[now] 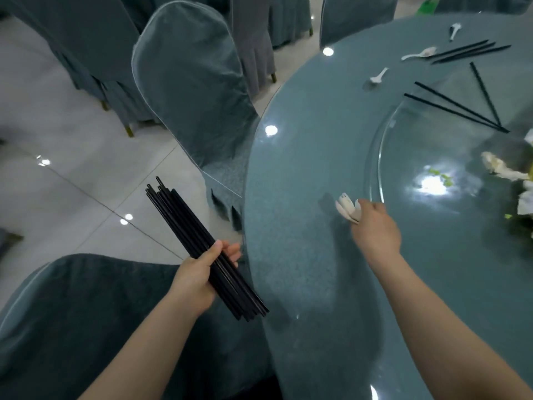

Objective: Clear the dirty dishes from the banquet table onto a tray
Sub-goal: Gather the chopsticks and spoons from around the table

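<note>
Gripping a thick bundle of black chopsticks (202, 243), the left hand (202, 272) has its fingers and thumb curled round the sticks, holding them slanted over the gap between a covered chair (72, 313) and the rim of the round glass-topped counter (302, 255). Out over the counter, the right hand (375, 226) pinches a small cluster of white spoons (347, 209), which fan out from its fingertips just above the surface, near the edge of the glass turntable (403, 157). Farther across the counter lie more pieces: one white spoon (378, 76) alone, another spoon (419, 54) touching the ends of a group of loose chopsticks (467, 51), and a third spoon (454, 30) beyond them. Three more black chopsticks (458, 111) rest with their tips meeting on the turntable, their other ends spread apart. White and green scraps (507, 168) lie on the turntable at the right edge of view. A second covered chair (190, 90) stands just beside the counter's rim, and others stand behind it on the pale tiled floor (57, 168).
</note>
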